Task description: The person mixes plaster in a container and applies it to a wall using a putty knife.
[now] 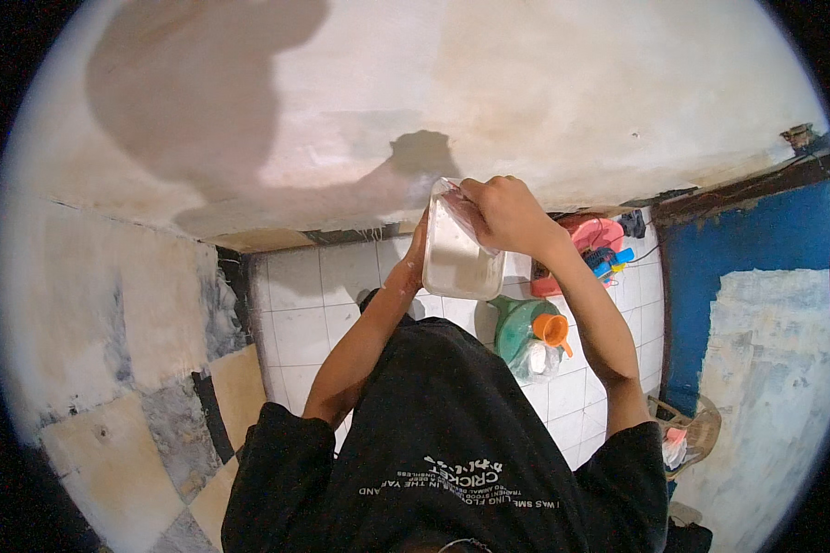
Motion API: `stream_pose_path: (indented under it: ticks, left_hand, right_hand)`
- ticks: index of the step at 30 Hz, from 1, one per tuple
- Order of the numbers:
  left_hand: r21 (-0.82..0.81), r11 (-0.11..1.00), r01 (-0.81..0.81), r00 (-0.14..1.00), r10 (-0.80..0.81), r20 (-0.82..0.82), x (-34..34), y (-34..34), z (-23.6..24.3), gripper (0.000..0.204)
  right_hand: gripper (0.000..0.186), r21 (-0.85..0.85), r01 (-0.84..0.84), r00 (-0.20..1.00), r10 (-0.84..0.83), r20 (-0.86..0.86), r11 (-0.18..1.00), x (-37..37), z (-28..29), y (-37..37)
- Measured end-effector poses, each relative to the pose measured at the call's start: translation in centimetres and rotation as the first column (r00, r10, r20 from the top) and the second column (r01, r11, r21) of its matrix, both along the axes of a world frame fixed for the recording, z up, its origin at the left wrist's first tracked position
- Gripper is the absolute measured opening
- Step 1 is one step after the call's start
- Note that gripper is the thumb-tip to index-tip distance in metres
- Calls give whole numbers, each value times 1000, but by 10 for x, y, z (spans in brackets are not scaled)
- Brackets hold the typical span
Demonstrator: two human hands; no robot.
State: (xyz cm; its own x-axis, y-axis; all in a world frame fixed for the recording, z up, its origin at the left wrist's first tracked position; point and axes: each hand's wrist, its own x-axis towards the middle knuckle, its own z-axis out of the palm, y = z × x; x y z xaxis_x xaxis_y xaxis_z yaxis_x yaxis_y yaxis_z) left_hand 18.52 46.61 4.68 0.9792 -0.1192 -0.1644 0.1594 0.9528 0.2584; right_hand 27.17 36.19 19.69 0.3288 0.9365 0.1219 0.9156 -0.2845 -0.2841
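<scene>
A white rectangular tub (464, 267) with rounded corners is tilted up in front of me, close to the wall. Pale off-white material covers its inside. My left hand (419, 249) grips the tub along its left side; most of the fingers are hidden behind it. Over the tub's far right corner, my right hand (510, 214) is closed on a thin translucent pinkish sheet (466, 214) that looks like plastic. The sheet hangs into the tub. White smears mark my left wrist.
The patchy plastered wall (544, 111) rises just ahead. On the white tiled floor (300, 336) stand a green container (512, 323) with an orange cup (551, 329) and a clear bag (537, 361), and a red basin (592, 232) with blue bottles (609, 263). A chair (701, 426) stands at right.
</scene>
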Motion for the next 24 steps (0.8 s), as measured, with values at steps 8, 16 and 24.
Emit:
stream_pose_path:
  ticks: [8, 16, 24]
  left_hand:
    - [29, 997, -77, 995, 78, -55, 0, 2, -7, 72]
    - [-54, 992, -117, 993, 117, -8, 0, -8, 8, 71]
    - [-97, 990, -105, 994, 105, -3, -1, -16, 9, 73]
  right_hand:
    - [14, 25, 24, 997, -22, -73, 999, -16, -12, -11]
    - [12, 192, 161, 986, -168, 22, 968, 13, 7, -20]
    - [18, 188, 246, 964, -219, -151, 951, -3, -15, -55]
